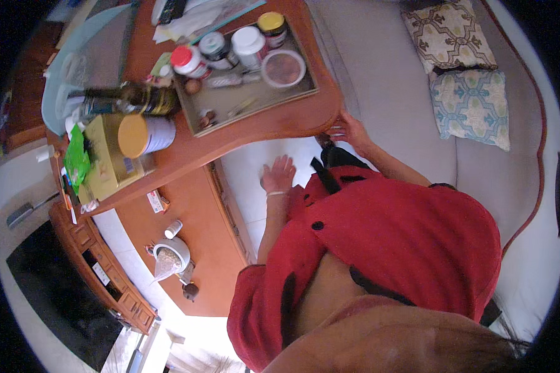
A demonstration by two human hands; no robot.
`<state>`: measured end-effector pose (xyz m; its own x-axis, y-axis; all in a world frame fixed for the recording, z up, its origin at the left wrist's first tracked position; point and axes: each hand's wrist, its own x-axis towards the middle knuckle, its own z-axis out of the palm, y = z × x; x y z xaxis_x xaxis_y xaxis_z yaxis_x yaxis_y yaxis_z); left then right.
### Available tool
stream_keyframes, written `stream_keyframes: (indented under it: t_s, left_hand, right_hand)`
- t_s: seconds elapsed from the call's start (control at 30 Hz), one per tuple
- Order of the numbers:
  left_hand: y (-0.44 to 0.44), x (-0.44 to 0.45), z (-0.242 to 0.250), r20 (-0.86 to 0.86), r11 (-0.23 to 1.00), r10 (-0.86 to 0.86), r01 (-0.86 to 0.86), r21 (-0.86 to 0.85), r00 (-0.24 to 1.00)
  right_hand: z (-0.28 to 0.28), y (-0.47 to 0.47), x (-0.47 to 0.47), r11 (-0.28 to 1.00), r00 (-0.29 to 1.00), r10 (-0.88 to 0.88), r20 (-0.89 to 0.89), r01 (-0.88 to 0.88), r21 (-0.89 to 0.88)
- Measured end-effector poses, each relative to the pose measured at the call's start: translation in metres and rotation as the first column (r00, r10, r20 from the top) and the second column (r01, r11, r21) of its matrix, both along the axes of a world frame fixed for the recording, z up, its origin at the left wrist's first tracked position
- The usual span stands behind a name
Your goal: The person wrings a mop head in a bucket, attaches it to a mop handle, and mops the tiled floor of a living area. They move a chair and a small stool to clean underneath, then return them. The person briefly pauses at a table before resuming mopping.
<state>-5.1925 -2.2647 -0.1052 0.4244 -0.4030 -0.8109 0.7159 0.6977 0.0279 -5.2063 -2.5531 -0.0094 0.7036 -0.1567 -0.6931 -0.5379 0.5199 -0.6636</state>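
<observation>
My left hand (pixel 279 175), with a pale band at the wrist, hangs above the light floor tiles (pixel 247 186). Its fingers are spread and it holds nothing. Beside the rounded corner of a wooden side table (pixel 324 112) is my right hand (pixel 352 131), its fingers apart at the edge; whether they touch the wood is unclear. On that table lies a shallow tray (pixel 219 105) bearing a red-capped bottle (pixel 189 61), a white jar (pixel 248 46), a yellow-lidded jar (pixel 272 28) and a round clear-lidded tub (pixel 283 68).
A grey sofa (pixel 382 70) with two patterned cushions (pixel 469 105) runs along the right. Left of the tray stand a dark bottle (pixel 149 98) and a yellow-lidded can (pixel 147 135). A wooden coffee table (pixel 200 275) holds a white pot (pixel 182 252). A television (pixel 51 279) is farther left.
</observation>
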Motion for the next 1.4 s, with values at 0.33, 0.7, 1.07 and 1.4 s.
stream_keyframes:
  t_s: [0.33, 0.7, 1.07, 1.4]
  left_hand:
    - [-0.151, 0.054, 0.068, -0.039, 0.978, 0.041, -0.048, -0.202, 0.998]
    - [-0.165, 0.056, 0.089, -0.033, 0.902, 0.408, -0.397, 0.169, 0.912]
    - [-0.222, 0.059, 0.104, -0.053, 0.449, 0.887, -0.828, 0.336, 0.459]
    - [-0.227, 0.067, 0.071, 0.126, 0.301, 0.901, -0.809, 0.505, 0.414]
  right_hand:
    - [0.027, -0.024, 0.055, 0.974, 0.974, 0.225, -0.039, -0.225, -0.001]
    - [0.010, -0.078, 0.104, 0.785, 0.790, 0.613, 0.011, -0.610, 0.104]
    - [-0.116, -0.162, 0.233, 0.469, 0.503, 0.863, -0.049, -0.762, 0.447]
    - [-0.180, -0.204, 0.296, -0.108, -0.111, 0.993, -0.040, -0.727, -0.678]
